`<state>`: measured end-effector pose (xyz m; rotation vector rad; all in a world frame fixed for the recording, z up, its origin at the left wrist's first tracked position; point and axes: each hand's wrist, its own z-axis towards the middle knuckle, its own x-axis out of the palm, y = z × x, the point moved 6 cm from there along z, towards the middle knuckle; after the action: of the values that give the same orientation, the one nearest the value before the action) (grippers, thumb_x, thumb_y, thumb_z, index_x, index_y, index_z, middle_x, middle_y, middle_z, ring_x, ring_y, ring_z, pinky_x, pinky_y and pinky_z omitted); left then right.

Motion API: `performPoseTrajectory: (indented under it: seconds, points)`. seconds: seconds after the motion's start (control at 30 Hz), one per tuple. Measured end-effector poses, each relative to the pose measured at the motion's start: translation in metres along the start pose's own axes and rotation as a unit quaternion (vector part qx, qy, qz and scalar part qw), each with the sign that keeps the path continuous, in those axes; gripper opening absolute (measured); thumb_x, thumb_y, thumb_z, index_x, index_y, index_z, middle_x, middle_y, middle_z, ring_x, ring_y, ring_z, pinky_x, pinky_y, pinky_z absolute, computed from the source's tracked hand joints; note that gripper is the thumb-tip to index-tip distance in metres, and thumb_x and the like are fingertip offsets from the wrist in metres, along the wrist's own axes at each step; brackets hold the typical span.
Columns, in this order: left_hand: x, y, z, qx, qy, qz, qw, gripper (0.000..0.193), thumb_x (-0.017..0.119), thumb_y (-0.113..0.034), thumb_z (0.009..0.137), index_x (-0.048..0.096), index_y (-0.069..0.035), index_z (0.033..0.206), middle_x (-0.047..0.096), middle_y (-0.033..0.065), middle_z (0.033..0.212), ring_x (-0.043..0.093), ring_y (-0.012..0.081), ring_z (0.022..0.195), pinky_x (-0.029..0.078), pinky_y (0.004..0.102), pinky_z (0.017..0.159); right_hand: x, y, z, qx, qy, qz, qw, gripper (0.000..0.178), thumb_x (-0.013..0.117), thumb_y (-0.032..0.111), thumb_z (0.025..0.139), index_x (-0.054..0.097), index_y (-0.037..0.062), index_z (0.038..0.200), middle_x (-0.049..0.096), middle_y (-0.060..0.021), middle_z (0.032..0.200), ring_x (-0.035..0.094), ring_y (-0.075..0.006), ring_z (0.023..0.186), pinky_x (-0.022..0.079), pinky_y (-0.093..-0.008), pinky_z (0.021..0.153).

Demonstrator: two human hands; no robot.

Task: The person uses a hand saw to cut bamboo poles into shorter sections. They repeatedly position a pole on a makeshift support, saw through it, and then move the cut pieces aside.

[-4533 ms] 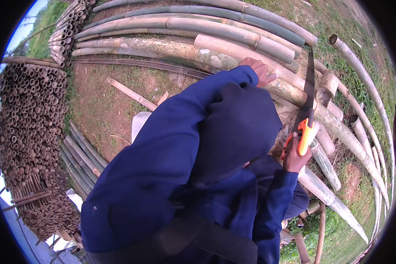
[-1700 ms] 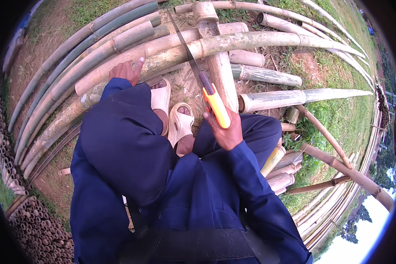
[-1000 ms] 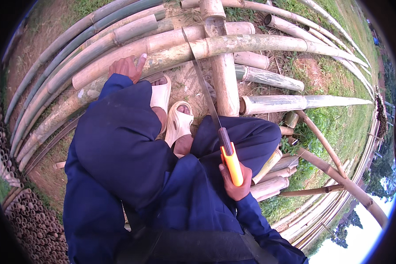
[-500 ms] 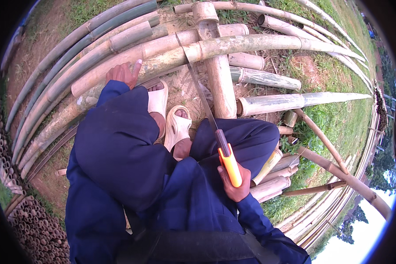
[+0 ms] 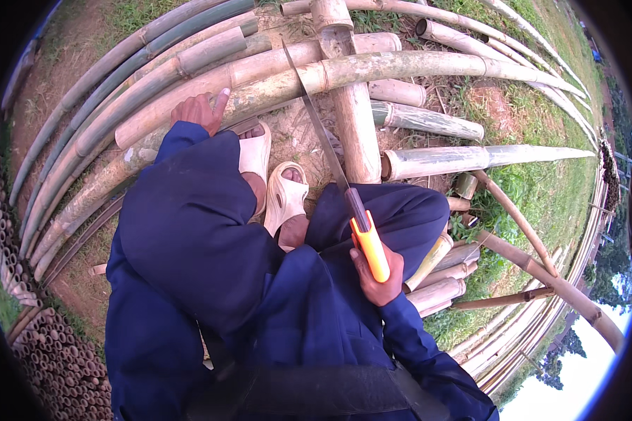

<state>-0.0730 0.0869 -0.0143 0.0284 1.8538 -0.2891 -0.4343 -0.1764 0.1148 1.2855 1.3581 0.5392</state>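
One saw point(image 5: 324, 140) in play, its blade slanting across the mottled bamboo pole point(image 5: 407, 67), just left of where that pole crosses a thick bamboo log point(image 5: 357, 133). Progress, as I judge it: cut unfinished, since the pole runs on in one piece both sides of the blade; kerf depth not readable from here, so the amount left is unknown. Several short bamboo lengths point(image 5: 435, 291) lie at near right.

Right hand point(image 5: 383, 288), near side: fingers curled closed around the saw's orange handle. Left hand point(image 5: 198, 112), farther off to the left: unclenched, laid over the poles, thumb spread from fingers, touching bamboo; pressure can't be told.
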Motion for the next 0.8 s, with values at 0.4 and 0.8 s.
performPoseTrajectory:
  seconds: [0.4,0.8]
  points:
    - [0.0,-0.008,0.016,0.022,-0.002,-0.005,1.0,0.078,0.037,-0.067,0.102,0.073,-0.001,0.121,0.072,0.0309,0.107,0.07,0.0445,0.107,0.051,0.0542,0.098,0.058,-0.037,0.092,-0.009,-0.032,0.084,0.996,0.017,0.074,0.01,0.094,0.069,-0.0039,0.102,0.065,-0.005,0.072,0.054,-0.0091,0.066,0.048,-0.0301,0.062]
    - [-0.005,-0.015,0.017,0.012,0.014,-0.005,1.0,0.078,0.036,-0.068,0.101,0.073,-0.003,0.124,0.072,0.0298,0.109,0.069,0.0443,0.11,0.049,0.0535,0.1,0.065,0.007,0.161,-0.037,-0.03,0.026,0.999,0.018,0.074,0.013,0.092,0.067,-0.0032,0.095,0.062,-0.0087,0.067,0.055,-0.0141,0.064,0.048,-0.0349,0.062]
